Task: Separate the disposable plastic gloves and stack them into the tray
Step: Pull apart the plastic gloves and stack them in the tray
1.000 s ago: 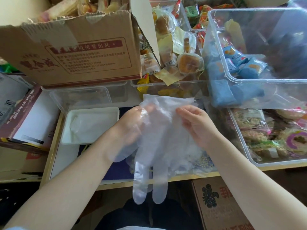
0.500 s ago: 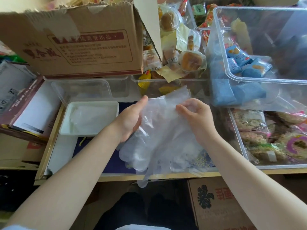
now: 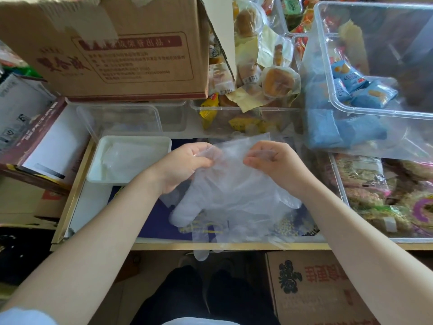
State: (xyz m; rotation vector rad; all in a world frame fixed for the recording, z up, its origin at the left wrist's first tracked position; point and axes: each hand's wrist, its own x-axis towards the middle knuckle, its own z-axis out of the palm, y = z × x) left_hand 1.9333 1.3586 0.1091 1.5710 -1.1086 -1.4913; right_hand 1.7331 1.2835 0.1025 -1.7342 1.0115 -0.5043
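Largest first: big brown cardboard box with red print at the back, large clear plastic bin of blue snack packets on the right, wooden-edged counter with a dark blue patterned sheet beneath the work. On that counter, left of centre, shallow white rectangular plastic tray, already holding what looks like a few flattened clear gloves.

Mid-separation, by the look of it. In front of the tray and to its right, bunch of thin transparent disposable plastic gloves held up by the cuff end, glove fingers drooping onto the counter and one tip hanging past its front edge. Left hand curled, pinching one side of the cuff edge; right hand likewise curled, pinching the other side, the two hands near each other but apart.

Next move probably: peeling a single layer free from the bunch, then carrying it left and laying it flat on the stack in the tray. Needs a light pinch on one film only, since such thin sheets cling.

Hard to judge: number of gloves in the bunch, and whether one is already loose — layers see-through and overlapping. Fingertips partly veiled by film. Count in the tray unclear too. Bin and box cut off by the frame edges.
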